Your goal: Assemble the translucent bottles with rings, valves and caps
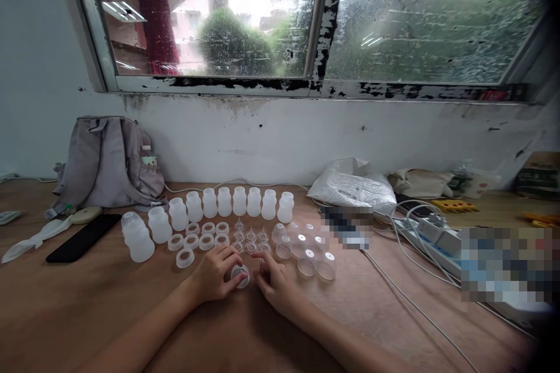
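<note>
My left hand (217, 271) is closed around a translucent bottle ring (240, 277) low over the table, its fingers covering part of it. A clear piece seems to sit inside that ring, too small to make out. To its right, my right hand (273, 280) has the index finger stretched out and the thumb apart, with nothing visible in it. Just beyond its fingertips stand several clear silicone nipples (251, 235). Loose white bottle rings (185, 257) lie in rows beyond my left hand. Clear domed caps (326, 268) are grouped beyond my right hand.
White baby bottles (239, 202) stand in a curve behind the parts; the leftmost bottle (137, 238) wears a cap. A black phone (84, 238) and grey backpack (107, 163) are left. On the right are a silvery bag (354, 186), a white cable (406, 297) and a power strip (431, 247).
</note>
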Motion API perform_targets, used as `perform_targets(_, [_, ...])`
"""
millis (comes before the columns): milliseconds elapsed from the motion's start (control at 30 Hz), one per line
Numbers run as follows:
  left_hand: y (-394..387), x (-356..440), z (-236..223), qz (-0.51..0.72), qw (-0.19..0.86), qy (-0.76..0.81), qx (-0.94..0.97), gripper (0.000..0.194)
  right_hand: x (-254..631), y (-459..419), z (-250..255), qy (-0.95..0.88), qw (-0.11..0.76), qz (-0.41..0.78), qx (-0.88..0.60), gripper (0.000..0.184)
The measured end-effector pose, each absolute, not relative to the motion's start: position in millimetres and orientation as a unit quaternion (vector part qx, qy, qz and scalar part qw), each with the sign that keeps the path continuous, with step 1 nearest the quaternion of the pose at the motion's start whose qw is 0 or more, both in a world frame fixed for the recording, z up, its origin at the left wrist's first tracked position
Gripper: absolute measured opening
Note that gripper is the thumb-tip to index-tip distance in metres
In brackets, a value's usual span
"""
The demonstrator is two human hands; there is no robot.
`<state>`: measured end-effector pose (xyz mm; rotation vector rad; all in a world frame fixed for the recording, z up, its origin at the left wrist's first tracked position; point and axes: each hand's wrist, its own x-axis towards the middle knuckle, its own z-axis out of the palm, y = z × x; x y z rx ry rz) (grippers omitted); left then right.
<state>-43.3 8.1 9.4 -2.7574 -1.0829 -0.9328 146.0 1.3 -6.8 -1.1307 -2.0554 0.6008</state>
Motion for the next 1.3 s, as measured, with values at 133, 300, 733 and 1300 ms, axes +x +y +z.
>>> perform_targets(133, [8.1,-43.4,9.0,-0.3,0.019,-0.35,-0.887,0.011,146.4,2.1,-7.3,-0.796,0.35,0.235,-0.434,0.032])
perform_targets(300, [7.2,-43.3,9.3,-0.302,0.025,-0.348,-0.887,0.01,146.4,0.4,-5.2,-0.796,0.351,0.233,-0.435,0.031])
perform_targets(733, [11.2,-44.2,4.8,-0.301,0.059,-0.335,-0.891,0.012,146.2,0.1,-4.4,-0.802,0.341,0.226,-0.435,0.032])
perform_targets(1300, [1.7,-36.6,11.0,-0.385,-0.053,-0.391,-0.834,0.016,147.4,-6.3,3.5,-0.811,0.363,0.236,-0.393,0.033])
